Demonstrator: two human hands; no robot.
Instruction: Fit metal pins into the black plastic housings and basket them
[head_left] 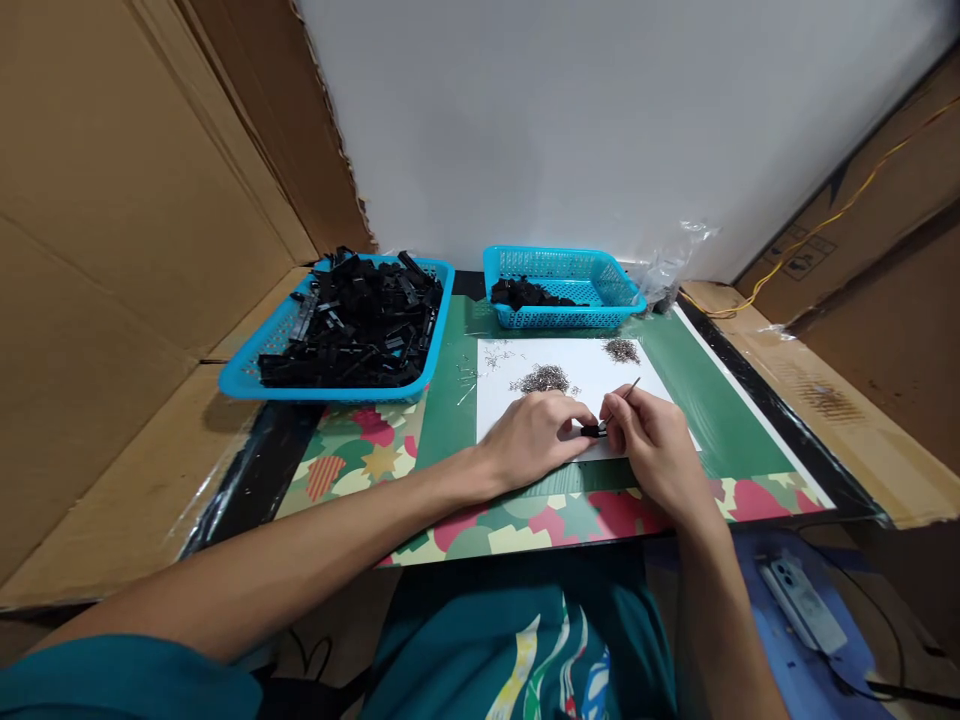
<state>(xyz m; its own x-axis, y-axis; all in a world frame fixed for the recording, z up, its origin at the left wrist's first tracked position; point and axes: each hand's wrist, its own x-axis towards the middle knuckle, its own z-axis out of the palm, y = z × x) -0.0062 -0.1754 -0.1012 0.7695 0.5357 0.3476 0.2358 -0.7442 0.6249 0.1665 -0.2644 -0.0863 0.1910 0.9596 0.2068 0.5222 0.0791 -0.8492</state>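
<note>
A small black plastic piece [591, 431] is held just above or on a white rectangular sheet of paper [585, 355], near its near edge; whether the paper is touched by it cannot be told. It is pinched between the thumb and index finger of the left hand [538, 437], which is nearly closed. By the right hand [654, 440], also closed to a pinch, a thin grey metal rod [632, 387] is gripped aslant, its lower end brought close to the piece.

On the paper, a heap of tiny dark metallic parts [545, 379] is seen beyond the left hand, and a smaller heap of similar parts [621, 351] is placed at the far right corner. The paper is laid on a green sheet [720, 400] covering the black tabletop [289, 440]. Towards the tabletop's far left corner, a large blue plastic basket [448, 310] is piled with black plastic pieces [367, 320]; at the far edge, a smaller blue plastic basket [559, 320] is partly filled.
</note>
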